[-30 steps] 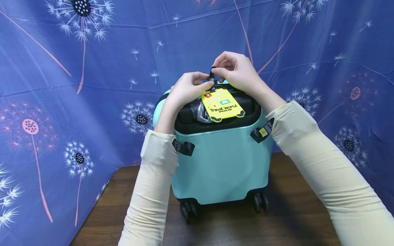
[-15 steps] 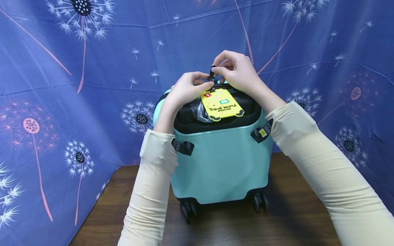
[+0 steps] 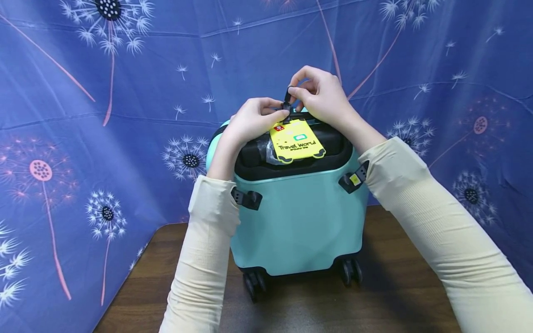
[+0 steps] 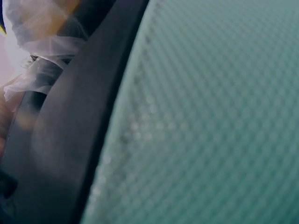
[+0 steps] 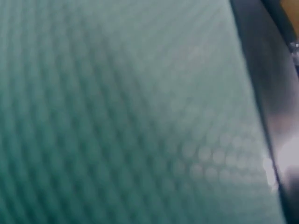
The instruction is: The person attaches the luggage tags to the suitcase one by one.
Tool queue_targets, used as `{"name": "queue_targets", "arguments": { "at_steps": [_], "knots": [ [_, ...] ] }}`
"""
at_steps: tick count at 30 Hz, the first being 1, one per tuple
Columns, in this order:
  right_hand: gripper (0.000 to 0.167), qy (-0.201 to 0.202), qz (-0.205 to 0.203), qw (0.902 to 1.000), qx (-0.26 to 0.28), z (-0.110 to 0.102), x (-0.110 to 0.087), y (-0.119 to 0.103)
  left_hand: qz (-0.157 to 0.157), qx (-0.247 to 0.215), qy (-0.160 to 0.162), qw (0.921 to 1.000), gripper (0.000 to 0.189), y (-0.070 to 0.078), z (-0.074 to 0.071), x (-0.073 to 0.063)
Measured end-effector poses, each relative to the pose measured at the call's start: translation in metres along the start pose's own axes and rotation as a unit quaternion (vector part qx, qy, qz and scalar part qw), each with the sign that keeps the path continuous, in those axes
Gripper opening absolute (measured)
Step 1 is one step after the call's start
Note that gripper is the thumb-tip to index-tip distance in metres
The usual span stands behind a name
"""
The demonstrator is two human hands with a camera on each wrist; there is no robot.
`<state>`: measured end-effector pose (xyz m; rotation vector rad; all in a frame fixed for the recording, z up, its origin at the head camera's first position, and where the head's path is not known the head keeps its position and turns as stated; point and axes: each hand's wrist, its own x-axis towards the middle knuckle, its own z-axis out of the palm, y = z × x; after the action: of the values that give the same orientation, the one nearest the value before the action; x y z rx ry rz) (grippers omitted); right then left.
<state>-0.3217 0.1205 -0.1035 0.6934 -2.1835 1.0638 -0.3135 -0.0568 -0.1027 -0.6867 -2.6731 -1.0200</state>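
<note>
Head view, left hand [image 3: 254, 120] and right hand [image 3: 321, 95] pinching one strap [image 3: 287, 98], one yellow tag [image 3: 297, 140], one suitcase [image 3: 300, 222]

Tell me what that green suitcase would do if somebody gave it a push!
The suitcase would probably roll, since it stands on little black wheels. A push up high might make it tip, because its body rises well above them. Its shell looks stiff: the front is smooth and doesn't sag.

The yellow luggage tag [image 3: 297, 141] — printed "Travel World" — slanted over the black top [image 3: 266, 174] of the upright turquoise suitcase [image 3: 300, 222]; the tag's black strap [image 3: 288, 96] rose from its far end.
</note>
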Motion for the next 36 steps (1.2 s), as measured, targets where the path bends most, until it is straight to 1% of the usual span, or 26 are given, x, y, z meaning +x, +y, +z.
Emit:
{"name": "queue_targets", "arguments": {
  "at_steps": [3,9,16,21,28,36],
  "knots": [
    [0.013,0.002,-0.003,1.0,-0.001,0.001,-0.0001,-0.0008,-0.001,0.007,0.002,1.0,0.044,-0.001,0.0001,-0.0002],
    [0.015,0.002,-0.014,0.9999,-0.009,0.0017,-0.0007,-0.0009,-0.005,0.032,0.019,0.9993,0.043,-0.001,0.0019,0.0],
    [0.015,0.0,0.007,0.9998,0.017,0.0004,0.0002,-0.0003,-0.003,0.032,0.015,0.9994,0.041,-0.0012,0.0014,0.0015],
    [0.014,-0.002,0.01,0.9992,0.039,0.0003,0.0003,0.0015,0.0,0.038,0.018,0.9991,0.043,-0.0009,0.0018,0.0017],
    [0.015,0.004,-0.003,0.9975,0.07,-0.0002,-0.0005,0.0028,0.001,0.029,0.017,0.9994,0.039,-0.002,0.0027,0.0013],
    [0.018,0.025,-0.026,0.9966,0.075,-0.0003,-0.0012,0.0014,0.001,0.025,0.019,0.9995,0.038,-0.0022,0.001,0.0005]
  ]
}}
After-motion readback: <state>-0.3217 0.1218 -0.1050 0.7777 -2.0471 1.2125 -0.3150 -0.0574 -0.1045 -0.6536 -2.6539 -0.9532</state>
